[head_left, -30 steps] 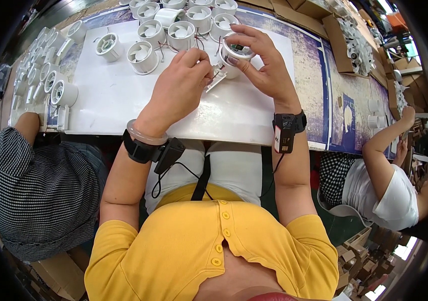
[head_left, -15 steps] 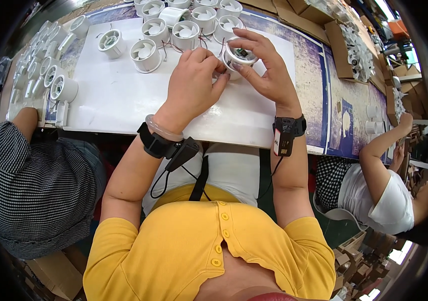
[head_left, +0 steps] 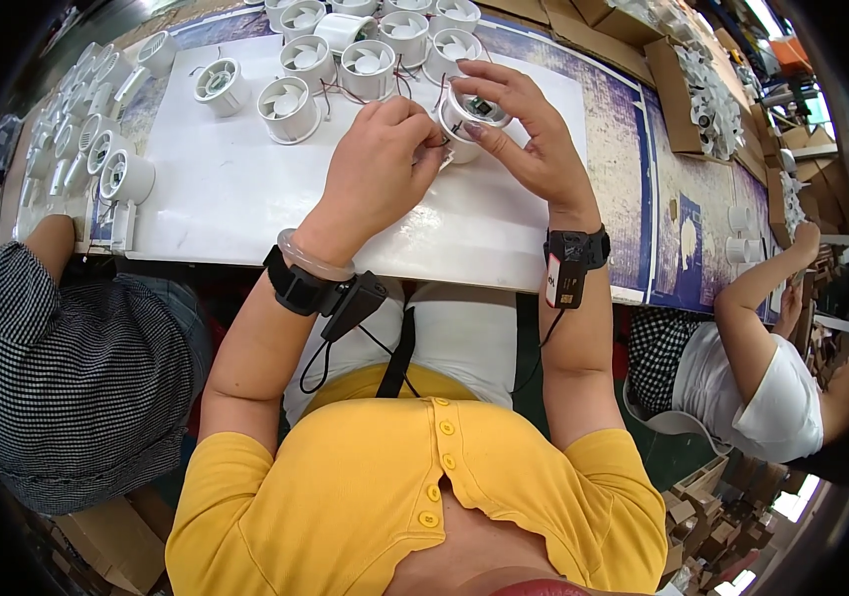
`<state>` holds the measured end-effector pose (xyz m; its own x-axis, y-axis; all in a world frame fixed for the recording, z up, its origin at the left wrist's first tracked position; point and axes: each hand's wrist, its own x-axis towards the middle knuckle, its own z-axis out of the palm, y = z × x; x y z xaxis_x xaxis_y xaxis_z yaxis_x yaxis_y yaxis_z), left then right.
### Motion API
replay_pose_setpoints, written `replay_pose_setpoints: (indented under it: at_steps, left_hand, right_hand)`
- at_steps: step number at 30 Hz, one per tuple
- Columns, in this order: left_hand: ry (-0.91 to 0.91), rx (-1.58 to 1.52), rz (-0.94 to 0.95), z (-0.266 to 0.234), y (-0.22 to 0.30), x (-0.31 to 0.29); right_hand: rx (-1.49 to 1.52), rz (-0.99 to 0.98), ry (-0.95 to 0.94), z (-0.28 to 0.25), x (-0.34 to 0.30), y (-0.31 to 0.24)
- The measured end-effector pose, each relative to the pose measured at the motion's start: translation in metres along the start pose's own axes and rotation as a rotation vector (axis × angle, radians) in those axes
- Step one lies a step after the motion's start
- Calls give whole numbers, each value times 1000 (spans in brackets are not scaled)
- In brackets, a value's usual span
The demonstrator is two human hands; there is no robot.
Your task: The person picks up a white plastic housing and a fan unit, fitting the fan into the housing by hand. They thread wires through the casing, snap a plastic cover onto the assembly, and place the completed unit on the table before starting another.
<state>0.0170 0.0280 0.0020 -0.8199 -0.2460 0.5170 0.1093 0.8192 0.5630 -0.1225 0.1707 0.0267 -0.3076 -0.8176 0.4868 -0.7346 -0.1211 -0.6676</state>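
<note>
A round white fan housing (head_left: 462,149) stands on the white sheet, with a green circuit board showing in its top opening. My right hand (head_left: 536,144) curves over its rim from the right, thumb in front and fingers behind, holding it. My left hand (head_left: 377,159) is closed in a pinch close to the housing's left side. Its fingertips hide most of what they grip; a small pale bit shows beside them. Several similar white fans (head_left: 368,68) with blades and thin red and black wires (head_left: 343,93) stand just behind my hands.
Many white ring-shaped housings (head_left: 96,129) are massed at the table's left. An open carton (head_left: 678,109) of white parts stands at the right back. One person (head_left: 96,368) sits to my left, another (head_left: 742,382) to my right. The table's front edge runs before me.
My left hand has shifted slightly left and down beside the housing, still pinched. The right hand stays around the housing with only a slight shift.
</note>
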Motion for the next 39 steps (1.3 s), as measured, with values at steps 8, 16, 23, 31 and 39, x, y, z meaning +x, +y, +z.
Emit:
replay_pose_setpoints:
  at_steps: [8, 16, 23, 31, 39]
  left_hand:
    - [-107, 107, 87, -15, 5, 0]
    - [-221, 60, 97, -25, 0, 0]
    - [-364, -474, -324, -36, 0, 3]
    - [-297, -1220, -505, 7, 6, 25]
    - [-277, -1244, -489, 21, 6, 27]
  right_hand:
    - [-106, -56, -117, -3, 1, 8]
    - [-7, 62, -175, -1, -4, 17]
    - [300, 249, -226, -15, -6, 14]
    - [660, 204, -141, -7, -5, 2]
    - [440, 53, 35, 10, 2, 10]
